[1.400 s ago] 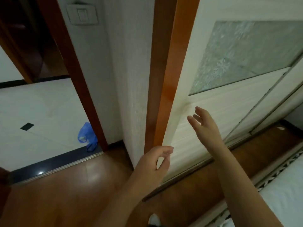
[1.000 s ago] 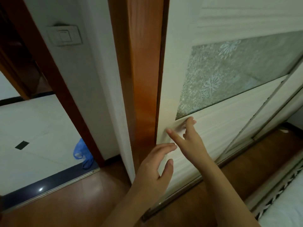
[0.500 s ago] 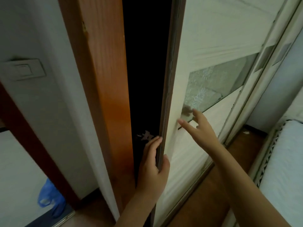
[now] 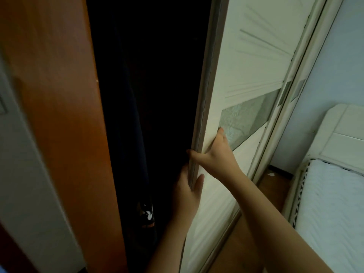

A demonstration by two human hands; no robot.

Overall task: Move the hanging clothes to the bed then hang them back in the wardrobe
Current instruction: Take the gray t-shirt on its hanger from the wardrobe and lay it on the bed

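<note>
My left hand [image 4: 187, 191] and right hand [image 4: 213, 152] each curl round and pinch the edge of the cream sliding wardrobe door [image 4: 246, 79], for leverage to widen the gap onto the dark hanging clothes [image 4: 134, 154] inside.

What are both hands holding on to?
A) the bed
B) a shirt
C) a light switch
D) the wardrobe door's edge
D: the left hand and the right hand both grip the edge of the door.
</note>
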